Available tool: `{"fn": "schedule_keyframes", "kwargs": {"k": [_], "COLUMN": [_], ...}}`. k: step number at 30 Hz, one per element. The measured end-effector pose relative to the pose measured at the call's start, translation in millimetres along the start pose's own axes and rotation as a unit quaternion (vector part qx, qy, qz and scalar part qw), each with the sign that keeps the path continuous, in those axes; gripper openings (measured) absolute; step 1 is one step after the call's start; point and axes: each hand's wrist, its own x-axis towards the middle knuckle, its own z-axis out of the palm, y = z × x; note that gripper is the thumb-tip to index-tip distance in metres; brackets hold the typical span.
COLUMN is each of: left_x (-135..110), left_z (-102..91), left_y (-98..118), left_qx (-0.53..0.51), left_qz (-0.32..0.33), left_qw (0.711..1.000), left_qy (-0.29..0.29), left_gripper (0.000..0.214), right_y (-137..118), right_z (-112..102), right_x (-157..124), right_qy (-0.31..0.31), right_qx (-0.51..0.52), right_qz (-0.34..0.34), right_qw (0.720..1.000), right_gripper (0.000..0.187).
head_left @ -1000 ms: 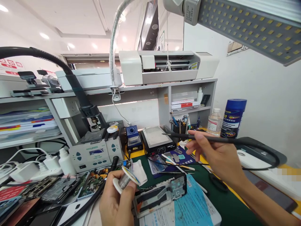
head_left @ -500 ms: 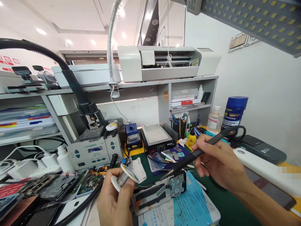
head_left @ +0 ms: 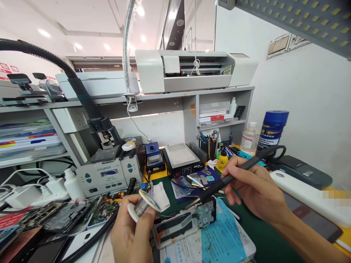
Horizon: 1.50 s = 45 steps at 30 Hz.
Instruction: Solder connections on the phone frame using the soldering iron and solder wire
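While the head view is taking in the whole bench, the left hand (head_left: 134, 230) is keeping thumb and fingers closed around a spool of solder wire (head_left: 141, 207), near the left side of the box. The phone frame (head_left: 178, 228) is lying on that blue-and-white box (head_left: 225, 233), its dark end reaching toward the box's far edge; the box itself is resting on the green mat (head_left: 268, 233). Whether left fingertips are also touching the frame: cannot tell.

Right hand (head_left: 255, 188): thumb and fingers are pinching the dark soldering iron (head_left: 219, 184) pen-fashion, no gap left round the handle. The tip is pointing down-left at the frame's far long edge; contact or not, cannot tell.

Handling, by judgement. Frame is looking light, thin and fairly stiff, yet fragile across its hollow middle; best hold would be the outer long edges, away from exposed inner parts. It may be sliding easily if the box top is smooth. Iron is seeming light, with its cord probably tugging at the rear; grip the handle only, treating the tip as hot. Spool is looking small but dense, rolling readily; pinching both flanges should be steadying it.
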Motion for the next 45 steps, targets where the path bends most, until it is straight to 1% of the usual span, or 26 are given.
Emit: {"fn": "schedule_keyframes", "kwargs": {"k": [6,14,16,19,21,28,30,34,37,41,45], "left_x": [-0.4,0.8,2.5,5.9,8.1,10.6,9.8,9.1,10.1,11.1,10.4], "left_z": [-0.2,-0.1,-0.9,-3.1,-4.8,-6.2,-5.6,-4.8,-5.0,-5.5,-6.2], "left_y": [0.2,-0.3,-0.9,-3.1,-5.4,-10.6,-10.1,-9.1,-9.4,-9.9,-10.3], "left_qx": [0.008,-0.001,-0.002,-0.019,-0.025,-0.009,-0.008,-0.012,-0.023,-0.023,-0.009], "left_qz": [-0.012,-0.015,-0.038,-0.093,-0.107,-0.037,-0.043,-0.082,-0.094,-0.09,-0.057], "left_qw": [1.0,1.0,0.999,0.995,0.994,0.999,0.999,0.997,0.995,0.996,0.998], "left_qy": [0.003,0.007,0.007,0.005,-0.001,-0.012,-0.014,-0.006,-0.003,-0.004,-0.008], "left_gripper": [0.023,0.026,0.031,0.041,0.044,0.036,0.035,0.04,0.043,0.043,0.037], "right_y": [-2.6,-2.6,-2.9,-3.2,-3.4,-4.9,-4.8,-4.6,-4.8,-5.0,-4.9], "right_z": [1.6,1.6,1.9,2.7,3.3,3.1,2.9,3.5,4.2,4.3,3.7], "right_x": [-2.9,-1.0,-1.4,-2.0,-2.3,-2.6,-2.4,-2.0,-2.1,-2.2,-1.9], "right_qy": [0.007,-0.003,-0.007,-0.005,-0.002,-0.008,-0.006,-0.003,-0.005,-0.011,-0.011], "right_qx": [-0.002,-0.003,-0.007,-0.009,-0.011,-0.018,-0.018,-0.014,-0.017,-0.02,-0.017], "right_qz": [0.008,0.008,0.007,0.004,0.003,0.01,0.009,0.007,0.01,0.004,0.01], "right_qw": [1.0,1.0,1.0,1.0,1.0,1.0,1.0,1.0,1.0,1.0,1.0], "right_gripper": [0.024,0.024,0.024,0.024,0.024,0.025,0.025,0.026,0.026,0.026,0.025]}}
